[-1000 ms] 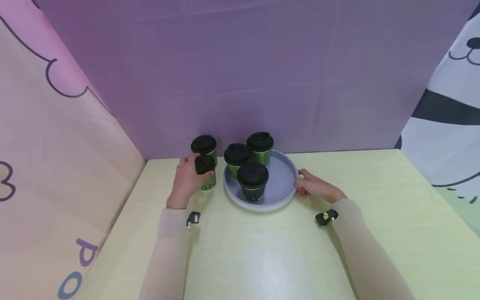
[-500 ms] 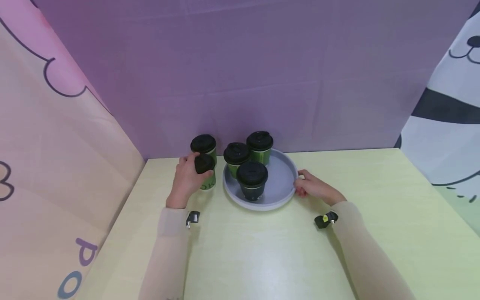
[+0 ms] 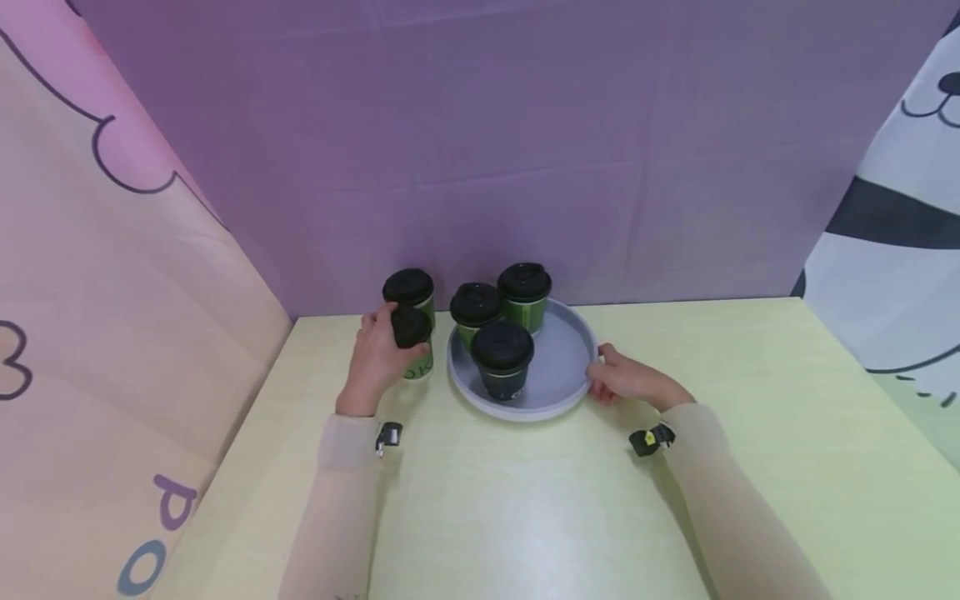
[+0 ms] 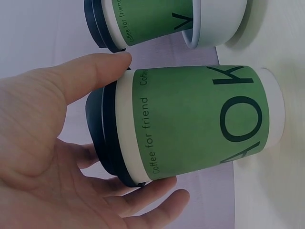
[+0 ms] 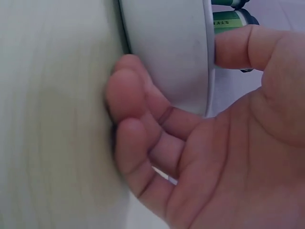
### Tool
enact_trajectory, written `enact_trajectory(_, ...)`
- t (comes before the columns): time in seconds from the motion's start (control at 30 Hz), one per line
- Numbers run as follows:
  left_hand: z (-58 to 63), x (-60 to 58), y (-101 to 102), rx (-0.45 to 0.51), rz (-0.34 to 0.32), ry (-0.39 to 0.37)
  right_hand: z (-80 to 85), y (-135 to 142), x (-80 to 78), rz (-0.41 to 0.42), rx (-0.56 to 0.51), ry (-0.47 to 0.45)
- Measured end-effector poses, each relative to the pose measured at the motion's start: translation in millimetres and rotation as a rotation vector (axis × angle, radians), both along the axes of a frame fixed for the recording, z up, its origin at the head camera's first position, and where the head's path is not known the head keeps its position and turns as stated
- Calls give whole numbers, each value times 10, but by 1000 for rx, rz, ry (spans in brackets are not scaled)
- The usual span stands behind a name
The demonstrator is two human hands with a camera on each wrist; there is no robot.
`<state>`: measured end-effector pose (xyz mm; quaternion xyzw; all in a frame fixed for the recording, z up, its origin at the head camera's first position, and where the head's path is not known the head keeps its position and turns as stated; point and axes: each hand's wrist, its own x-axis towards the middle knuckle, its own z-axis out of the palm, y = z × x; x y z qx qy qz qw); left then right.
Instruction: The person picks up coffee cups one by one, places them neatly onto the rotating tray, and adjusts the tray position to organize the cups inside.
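In my left hand (image 3: pixel 372 358) is a green paper coffee cup (image 4: pixel 200 119) with a black lid. The thumb lies along one side of the lid and the fingers along the other; the cup is upright beside the tray. My right hand (image 3: pixel 630 377) grips the right edge of a round grey tray (image 3: pixel 566 354), thumb over the rim and fingers curled low against the outer wall. On the tray stand two green lidded cups (image 3: pixel 525 313) (image 3: pixel 467 335) and a dark lidded cup (image 3: pixel 504 382) in front of them.
Another green lidded cup (image 3: pixel 408 287) stands just behind the one in my left hand, near the purple cloth backdrop (image 3: pixel 480 150). Everything is on a pale wooden table (image 3: pixel 510 500). Printed cloth (image 3: pixel 112 333) walls the left side.
The tray seems to have turned slightly: its rear cup sits a little farther right and the dark front cup a little farther left. The left hand keeps its hold on the cup.
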<state>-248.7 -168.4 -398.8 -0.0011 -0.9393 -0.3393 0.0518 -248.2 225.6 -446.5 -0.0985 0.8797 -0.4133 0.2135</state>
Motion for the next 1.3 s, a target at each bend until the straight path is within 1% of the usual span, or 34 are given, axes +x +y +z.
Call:
enact_trajectory(0.2,-19,0,-1,-4,-5,5,58,14,16,25,37,-38)
enact_trajectory(0.27,-14,4,3,-4,-5,6,72,33,12,38,40,-39)
enact_trajectory(0.33,-11,3,5,-5,-4,7,75,57,-2,30,36,-29)
enact_trajectory(0.43,-3,2,15,-7,-3,8,53,96,-41,3,57,38)
enact_trajectory(0.6,12,11,21,-13,-1,11,0,106,-94,-92,116,165)
enact_trajectory(0.67,15,15,18,-14,-1,10,-20,98,-102,-118,118,195)
enact_trajectory(0.73,21,22,15,-12,0,6,-35,86,-105,-128,111,214)
enact_trajectory(1.03,75,52,-7,-10,-9,7,-41,47,-107,-128,73,194)
enact_trajectory(1.3,137,84,-25,-10,-8,28,-55,65,-117,-85,17,162)
